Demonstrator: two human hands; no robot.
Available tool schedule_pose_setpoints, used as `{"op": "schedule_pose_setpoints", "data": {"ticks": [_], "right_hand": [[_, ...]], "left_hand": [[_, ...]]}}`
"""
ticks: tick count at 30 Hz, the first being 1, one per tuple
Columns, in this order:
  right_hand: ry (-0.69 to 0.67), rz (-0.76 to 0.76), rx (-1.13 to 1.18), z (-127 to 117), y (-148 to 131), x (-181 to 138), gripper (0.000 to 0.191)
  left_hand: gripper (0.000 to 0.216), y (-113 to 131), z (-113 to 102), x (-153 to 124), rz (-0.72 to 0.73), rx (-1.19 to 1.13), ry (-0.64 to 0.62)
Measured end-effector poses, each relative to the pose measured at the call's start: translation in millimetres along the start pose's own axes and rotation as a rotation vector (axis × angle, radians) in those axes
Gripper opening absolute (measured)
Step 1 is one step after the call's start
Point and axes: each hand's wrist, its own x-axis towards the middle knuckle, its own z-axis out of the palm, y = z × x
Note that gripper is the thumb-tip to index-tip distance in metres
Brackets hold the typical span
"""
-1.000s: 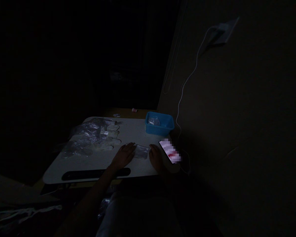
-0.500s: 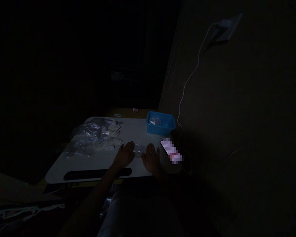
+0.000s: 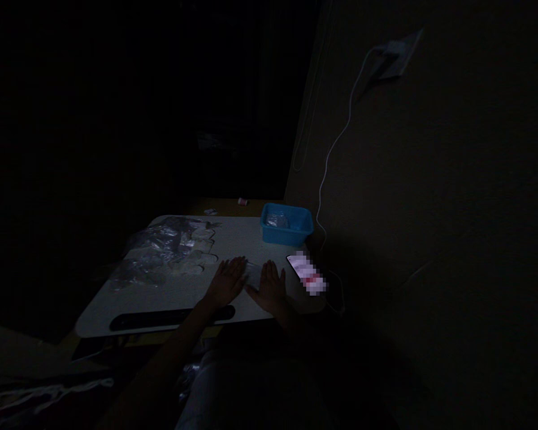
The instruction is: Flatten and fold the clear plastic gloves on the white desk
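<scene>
The scene is very dark. My left hand point(image 3: 226, 280) lies flat on the white table point(image 3: 161, 295), fingers stretched out. My right hand point(image 3: 269, 286) lies flat beside it, fingers spread. Between and partly under both hands sits a small clear plastic bag point(image 3: 252, 273), mostly covered by them. Both hands press on it rather than grip it.
A heap of clear plastic bags point(image 3: 161, 251) lies at the table's left. A blue tub point(image 3: 287, 224) stands at the back right. A lit phone point(image 3: 307, 273) rests right of my right hand, with a white cable point(image 3: 336, 143) running up the wall to a socket.
My right hand has slid left over the small bag, towards my left hand. The bag is now mostly covered. The view has shifted slightly.
</scene>
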Motion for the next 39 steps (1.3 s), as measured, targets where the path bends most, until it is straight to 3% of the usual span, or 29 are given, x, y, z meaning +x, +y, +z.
{"op": "schedule_pose_setpoints", "data": {"ticks": [6,11,15,28,35,39], "right_hand": [[-0.028,-0.026,0.001,-9,-1,-1,0.068],[-0.042,-0.039,-0.003,-12,0,-3,0.069],[-0.054,-0.043,0.002,-9,0,-2,0.067],[-0.03,0.01,-0.014,-2,-1,1,0.072],[-0.008,0.009,-0.009,1,-1,1,0.083],[0.0,0.011,0.001,0,-1,0,0.086]], "left_hand": [[0.051,38,13,27,0.044,-0.119,-0.14],[0.054,48,25,35,0.04,-0.19,-0.207],[0.053,44,27,32,-0.019,-0.198,-0.259],[0.052,18,37,22,-0.09,-0.112,-0.182],[0.046,4,25,9,-0.061,-0.006,-0.119],[0.048,-5,17,7,-0.148,0.04,-0.089]]}}
